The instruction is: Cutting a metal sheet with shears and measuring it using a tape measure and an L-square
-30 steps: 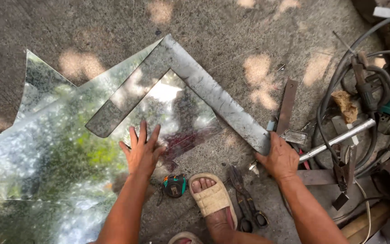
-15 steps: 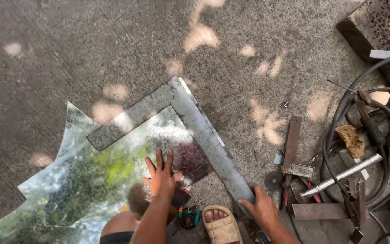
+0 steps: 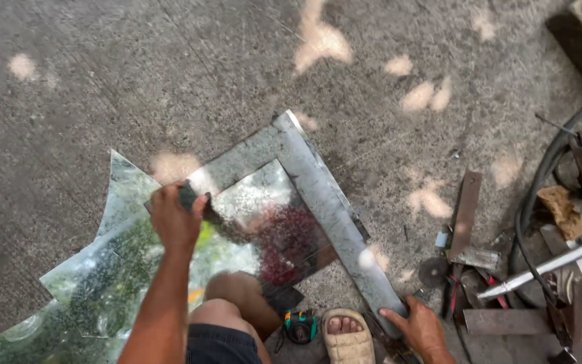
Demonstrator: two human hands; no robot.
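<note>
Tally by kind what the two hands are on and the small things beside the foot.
Metal angle frame: 1, right hand on its end
Shiny metal sheet: 1
Dark tool in left hand: 1
Tape measure: 1
Sandal: 1
Total: 5

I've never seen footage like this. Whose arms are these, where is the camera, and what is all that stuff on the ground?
There is no machine here: a person wears a camera on the head, so you look down at that person's own arms, knee and sandalled foot.

On the concrete ground lies a shiny metal sheet that mirrors trees. On top of it sits an L-shaped metal angle piece.

The left hand grips a small dark object, too blurred to identify, at one end of the angle piece. The right hand holds the other end down.

A small tape measure lies by the foot. To the right are scrap metal strips, a thick black hose and assorted tools.
</note>
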